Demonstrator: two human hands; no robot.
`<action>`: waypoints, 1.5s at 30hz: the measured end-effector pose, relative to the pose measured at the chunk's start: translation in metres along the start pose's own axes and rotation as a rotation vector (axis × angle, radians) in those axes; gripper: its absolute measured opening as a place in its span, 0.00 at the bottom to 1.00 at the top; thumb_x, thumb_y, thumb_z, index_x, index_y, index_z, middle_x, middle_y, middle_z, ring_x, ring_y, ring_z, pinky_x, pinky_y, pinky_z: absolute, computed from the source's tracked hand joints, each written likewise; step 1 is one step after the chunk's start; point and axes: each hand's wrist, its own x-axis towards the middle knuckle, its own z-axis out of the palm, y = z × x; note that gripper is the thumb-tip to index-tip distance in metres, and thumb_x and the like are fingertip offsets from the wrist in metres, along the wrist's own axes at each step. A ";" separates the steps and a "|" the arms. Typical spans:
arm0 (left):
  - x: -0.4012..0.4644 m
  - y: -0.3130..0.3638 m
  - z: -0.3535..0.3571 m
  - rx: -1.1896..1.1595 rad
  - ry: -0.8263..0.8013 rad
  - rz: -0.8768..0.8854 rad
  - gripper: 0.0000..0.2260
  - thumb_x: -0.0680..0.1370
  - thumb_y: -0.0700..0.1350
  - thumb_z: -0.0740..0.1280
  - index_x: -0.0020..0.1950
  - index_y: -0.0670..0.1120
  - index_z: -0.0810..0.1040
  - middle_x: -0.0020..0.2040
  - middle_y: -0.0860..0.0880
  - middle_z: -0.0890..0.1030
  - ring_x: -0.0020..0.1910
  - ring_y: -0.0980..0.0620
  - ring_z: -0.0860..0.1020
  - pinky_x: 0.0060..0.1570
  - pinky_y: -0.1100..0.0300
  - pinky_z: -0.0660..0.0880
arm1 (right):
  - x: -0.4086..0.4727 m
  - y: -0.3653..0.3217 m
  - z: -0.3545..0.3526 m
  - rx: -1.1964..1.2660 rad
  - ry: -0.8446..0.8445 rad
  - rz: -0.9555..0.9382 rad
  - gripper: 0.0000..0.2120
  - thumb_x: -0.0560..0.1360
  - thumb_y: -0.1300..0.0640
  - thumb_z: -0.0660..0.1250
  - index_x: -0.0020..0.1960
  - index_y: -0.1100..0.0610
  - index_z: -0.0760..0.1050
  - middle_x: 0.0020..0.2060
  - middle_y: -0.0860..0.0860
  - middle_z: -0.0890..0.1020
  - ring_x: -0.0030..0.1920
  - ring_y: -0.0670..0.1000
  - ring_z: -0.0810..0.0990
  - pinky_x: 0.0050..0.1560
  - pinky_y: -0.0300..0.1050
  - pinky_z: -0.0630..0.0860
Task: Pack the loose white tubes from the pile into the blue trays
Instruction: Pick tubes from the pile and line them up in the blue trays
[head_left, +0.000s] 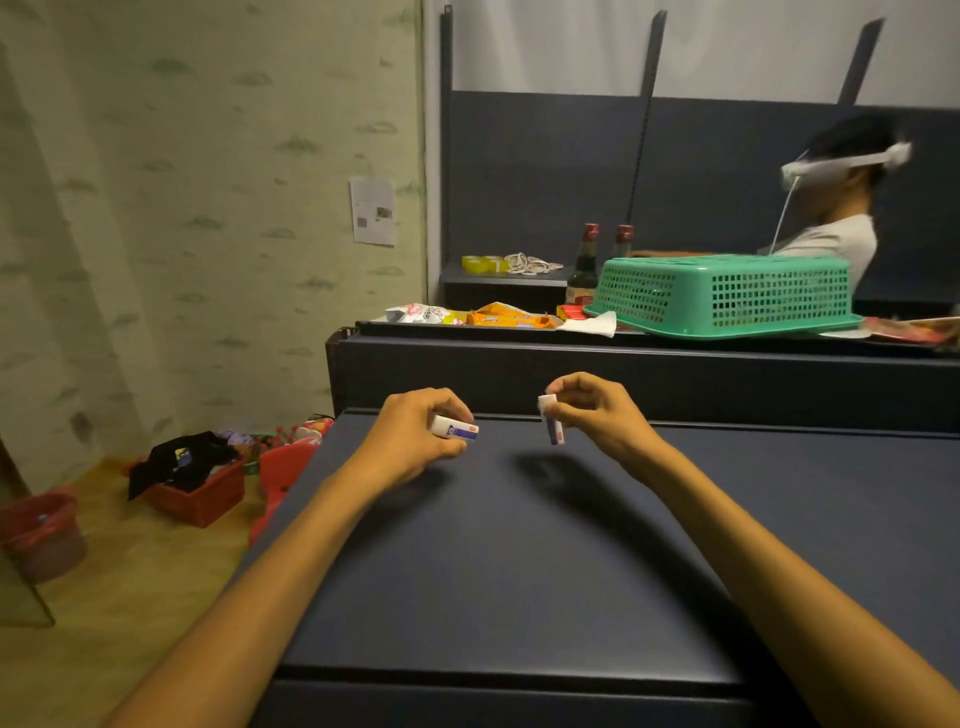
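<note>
My left hand (415, 431) grips a white tube (457, 429) with a blue and red label, held roughly level just above the dark table top (519, 571). My right hand (597, 410) pinches a second white tube (551, 420) that hangs nearly upright from my fingertips. Both hands are near the far edge of the table, a short gap apart. No pile of tubes and no blue tray is in view.
A dark shelf unit (623, 374) rises behind the table, bearing an upturned green basket (727, 296), snack packets (493, 316) and two bottles (584, 270). Another person (841, 208) sits behind it at right. On the floor at left stand a red crate (197, 493) and a red bucket (41, 535).
</note>
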 end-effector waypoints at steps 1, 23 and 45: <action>-0.003 0.002 0.000 -0.007 0.013 0.031 0.12 0.70 0.40 0.76 0.51 0.50 0.81 0.50 0.54 0.80 0.47 0.58 0.79 0.44 0.71 0.76 | -0.004 -0.002 0.000 -0.010 -0.003 -0.013 0.08 0.76 0.57 0.70 0.55 0.51 0.78 0.51 0.49 0.83 0.53 0.47 0.82 0.50 0.39 0.78; -0.009 0.046 0.045 -0.035 0.063 0.343 0.09 0.71 0.43 0.76 0.50 0.45 0.83 0.45 0.53 0.83 0.43 0.59 0.80 0.45 0.69 0.77 | -0.090 -0.002 -0.050 -0.129 0.018 -0.033 0.08 0.79 0.59 0.65 0.56 0.53 0.80 0.49 0.49 0.84 0.45 0.49 0.81 0.38 0.43 0.78; -0.070 0.284 0.252 -0.048 -0.095 0.572 0.10 0.69 0.38 0.74 0.49 0.49 0.83 0.45 0.52 0.82 0.42 0.53 0.80 0.46 0.55 0.78 | -0.360 0.008 -0.288 -0.672 0.311 -0.058 0.14 0.71 0.63 0.74 0.54 0.51 0.81 0.47 0.46 0.81 0.48 0.46 0.79 0.49 0.36 0.75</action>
